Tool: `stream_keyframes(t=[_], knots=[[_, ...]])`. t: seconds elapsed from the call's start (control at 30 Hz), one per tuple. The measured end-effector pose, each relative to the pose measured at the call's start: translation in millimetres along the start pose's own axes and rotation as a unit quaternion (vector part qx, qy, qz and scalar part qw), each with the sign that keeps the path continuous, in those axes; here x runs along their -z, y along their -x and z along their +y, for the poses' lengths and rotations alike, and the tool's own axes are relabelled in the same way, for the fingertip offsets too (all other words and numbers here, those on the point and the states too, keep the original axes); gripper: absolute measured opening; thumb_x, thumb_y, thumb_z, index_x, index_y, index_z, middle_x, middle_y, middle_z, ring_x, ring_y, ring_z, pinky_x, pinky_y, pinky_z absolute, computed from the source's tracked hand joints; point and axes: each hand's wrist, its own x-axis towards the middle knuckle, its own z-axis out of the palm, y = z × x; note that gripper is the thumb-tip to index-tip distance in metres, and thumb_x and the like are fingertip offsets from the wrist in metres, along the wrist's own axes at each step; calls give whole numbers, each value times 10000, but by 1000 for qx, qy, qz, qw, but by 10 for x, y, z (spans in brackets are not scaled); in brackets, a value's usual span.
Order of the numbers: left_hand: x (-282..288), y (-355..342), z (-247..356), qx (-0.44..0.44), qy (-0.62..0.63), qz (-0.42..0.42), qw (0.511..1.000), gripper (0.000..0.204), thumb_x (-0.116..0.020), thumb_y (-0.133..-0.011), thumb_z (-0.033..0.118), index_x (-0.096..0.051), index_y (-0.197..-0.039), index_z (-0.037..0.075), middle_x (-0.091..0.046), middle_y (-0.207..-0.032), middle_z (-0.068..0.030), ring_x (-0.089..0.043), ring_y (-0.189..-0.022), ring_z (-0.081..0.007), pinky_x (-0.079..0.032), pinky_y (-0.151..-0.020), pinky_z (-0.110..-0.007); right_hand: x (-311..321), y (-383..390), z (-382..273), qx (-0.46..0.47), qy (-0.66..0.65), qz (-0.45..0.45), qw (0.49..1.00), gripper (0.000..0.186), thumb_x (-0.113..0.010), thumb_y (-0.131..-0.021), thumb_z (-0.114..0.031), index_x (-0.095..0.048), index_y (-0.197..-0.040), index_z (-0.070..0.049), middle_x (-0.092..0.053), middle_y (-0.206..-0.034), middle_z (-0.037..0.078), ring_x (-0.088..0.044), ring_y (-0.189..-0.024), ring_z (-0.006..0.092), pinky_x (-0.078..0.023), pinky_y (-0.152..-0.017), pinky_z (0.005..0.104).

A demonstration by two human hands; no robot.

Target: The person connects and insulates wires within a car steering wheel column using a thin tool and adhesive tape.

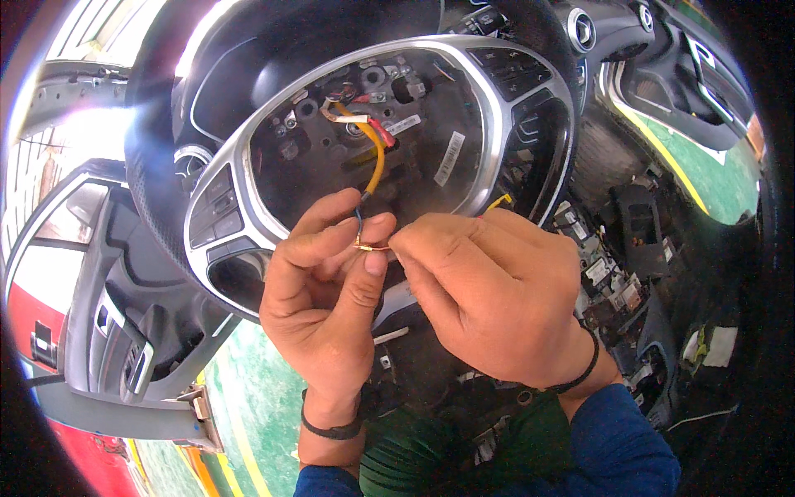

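Observation:
In front of me is a car steering wheel [489, 91] with a silver trim ring and an exposed dark centre. A yellow-sleeved cable [378, 161] hangs out of that centre and ends in a thin dark wire [359, 217]. My left hand [319, 294] is closed on this wire, its bare coppery end between thumb and fingers. Pinched in my right hand [497, 290] is a thin wire [379, 248] with a coppery end, meeting the first one at the left thumb tip. A yellow piece [499, 201] pokes out behind my right hand; its lower part is hidden.
A white-and-red lead [352, 118] loops out of the wheel's centre. Button panels [217, 203] flank the opening. The open driver's door [137, 331] is at left, another door [687, 83] at far right. Stripped interior parts [613, 273] lie right of the wheel.

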Motion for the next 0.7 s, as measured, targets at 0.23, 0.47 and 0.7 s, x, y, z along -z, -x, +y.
stream_keyframes(t=[0.23, 0.47, 0.7], knots=[[24, 9, 26, 12, -3, 12, 1000, 223, -675, -866, -149, -651, -1071, -65, -589, -1326, -220, -698, -1080, -229, -585, -907, -305, -26, -2, 14, 13, -15, 3, 1000, 142, -723, -775, -91, -677, -908, -81, -674, -781, 37, -624, -603, 207, -489, -489, 331], [38, 1, 48, 20, -21, 0, 1000, 221, -689, -857, -144, -648, -1059, -64, -594, -1315, -207, -704, -1039, -214, -587, -893, -300, 3, -40, 2, -73, -113, -19, 991, 91, -735, -810, -84, -660, -856, -105, -654, -696, 67, -656, -605, 264, -502, -521, 380], [-22, 19, 57, -19, -130, 27, 991, 193, -727, -848, -118, -657, -1013, -46, -658, -1180, -183, -702, -991, -193, -583, -848, -287, 24, -56, -1, -107, -160, -45, 980, 81, -726, -823, -103, -651, -851, -94, -651, -698, 96, -664, -621, 300, -506, -545, 404]])
